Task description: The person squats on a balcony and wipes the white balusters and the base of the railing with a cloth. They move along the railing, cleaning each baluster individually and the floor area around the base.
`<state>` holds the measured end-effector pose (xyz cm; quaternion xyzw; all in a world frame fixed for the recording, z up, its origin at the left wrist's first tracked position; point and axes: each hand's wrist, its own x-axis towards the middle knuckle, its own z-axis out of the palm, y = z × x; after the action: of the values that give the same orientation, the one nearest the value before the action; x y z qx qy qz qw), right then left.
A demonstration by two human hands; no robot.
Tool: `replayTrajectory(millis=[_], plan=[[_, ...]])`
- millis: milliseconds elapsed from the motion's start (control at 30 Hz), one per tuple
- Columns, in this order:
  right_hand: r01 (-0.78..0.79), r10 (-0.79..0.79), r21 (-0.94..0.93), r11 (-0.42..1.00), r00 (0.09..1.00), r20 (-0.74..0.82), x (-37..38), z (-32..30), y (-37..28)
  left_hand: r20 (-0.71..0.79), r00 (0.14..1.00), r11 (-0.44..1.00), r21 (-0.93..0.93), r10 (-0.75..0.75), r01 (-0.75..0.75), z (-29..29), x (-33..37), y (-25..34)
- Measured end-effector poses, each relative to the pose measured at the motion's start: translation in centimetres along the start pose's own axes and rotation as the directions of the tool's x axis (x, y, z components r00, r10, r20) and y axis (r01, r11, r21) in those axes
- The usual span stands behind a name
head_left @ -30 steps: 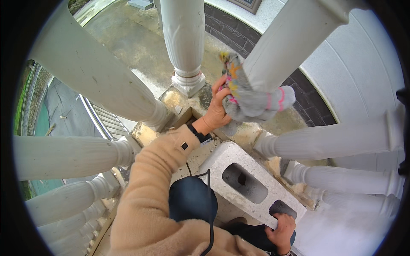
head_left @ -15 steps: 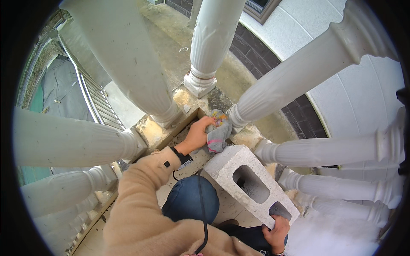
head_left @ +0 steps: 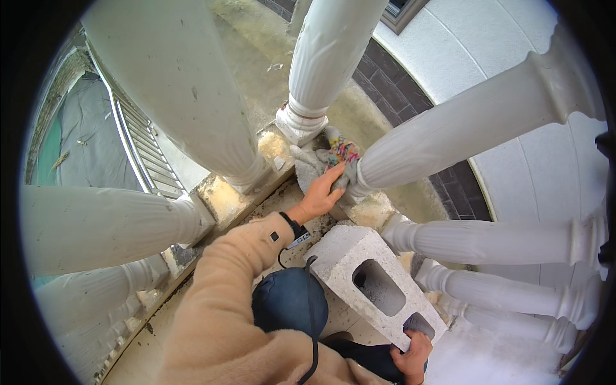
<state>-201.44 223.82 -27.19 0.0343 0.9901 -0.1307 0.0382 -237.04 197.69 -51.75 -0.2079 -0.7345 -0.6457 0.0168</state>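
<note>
White pillars (head_left: 449, 138) rise to the left, far side and right of a concrete block (head_left: 339, 266), set diagonally right of centre, its two holes showing. A gray cloth (head_left: 343, 153) with a multicoloured pattern is bunched on the far side, between the bases of two pillars; the left hand (head_left: 321, 194) holds it, and the right hand (head_left: 412, 356) grips the block's near end, fingers curled into the smaller hole.

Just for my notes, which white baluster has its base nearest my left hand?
The white baluster running from right of the grey cloth toward the upper-right corner; its base sits beside your left hand, the other balusters farther off.
</note>
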Motion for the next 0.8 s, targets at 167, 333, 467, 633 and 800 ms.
replayTrajectory(millis=[167,333,467,633,800], plan=[[-0.013,0.013,-0.004,1.000,1.000,0.001,-0.1,0.1,0.1,0.348,0.936,0.946,0.318,-0.062,-0.055,0.9,-6.3,1.0],[0.000,0.000,-0.024,1.000,1.000,-0.010,-0.3,0.1,0.2,-0.359,0.926,0.993,0.064,0.116,-0.100,2.0,-1.4,-0.2],[-0.001,0.001,-0.019,1.000,1.000,0.018,-0.2,0.1,0.4,-0.253,0.931,0.964,0.073,0.264,-0.254,1.0,4.3,-0.4],[-0.029,0.029,0.004,1.000,0.999,0.024,-0.3,0.1,0.3,0.111,0.976,0.982,0.023,-0.187,0.186,-0.8,10.0,1.4],[0.011,-0.011,-0.004,1.000,1.000,0.017,-0.1,-0.1,0.1,-0.074,0.996,0.999,-0.039,-0.040,0.037,0.0,2.2,1.8]])
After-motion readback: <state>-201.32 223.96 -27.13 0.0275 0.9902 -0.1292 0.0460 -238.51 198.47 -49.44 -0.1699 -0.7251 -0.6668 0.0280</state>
